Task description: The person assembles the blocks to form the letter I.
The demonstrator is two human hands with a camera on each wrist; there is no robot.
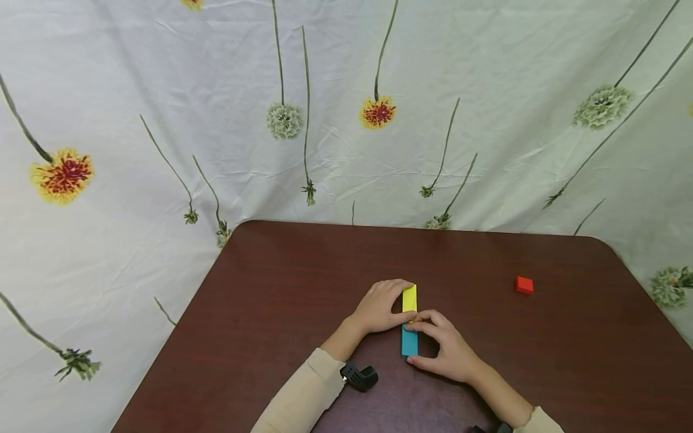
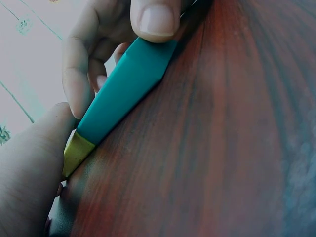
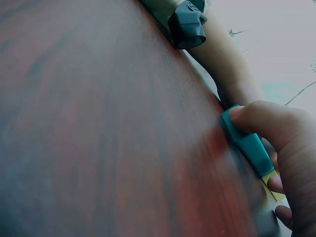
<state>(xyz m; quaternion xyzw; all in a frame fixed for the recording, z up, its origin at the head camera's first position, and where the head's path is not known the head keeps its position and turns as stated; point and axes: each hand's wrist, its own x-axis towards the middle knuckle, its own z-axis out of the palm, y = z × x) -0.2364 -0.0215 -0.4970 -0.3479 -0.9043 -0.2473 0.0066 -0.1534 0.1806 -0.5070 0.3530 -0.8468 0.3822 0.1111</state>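
Note:
A yellow block [image 1: 409, 297] and a blue block [image 1: 409, 343] lie end to end on the table, forming one straight strip. My left hand [image 1: 379, 308] holds the yellow block, fingers at its far end and thumb near the joint. From the other side, my right hand [image 1: 448, 350] pinches the blue block lengthwise, its thumb at the near end and its fingertips by the joint. In the left wrist view the blue block [image 2: 126, 86] shows a slanted near end, and only a short piece of the yellow block [image 2: 78, 153] is visible beyond it.
A small red block [image 1: 524, 285] sits apart, farther back on the right of the dark brown table [image 1: 303, 264]. Behind the table hangs a pale flower-printed cloth [image 1: 335, 150]. A black wrist device [image 1: 360, 377] is on my left wrist, close above the tabletop.

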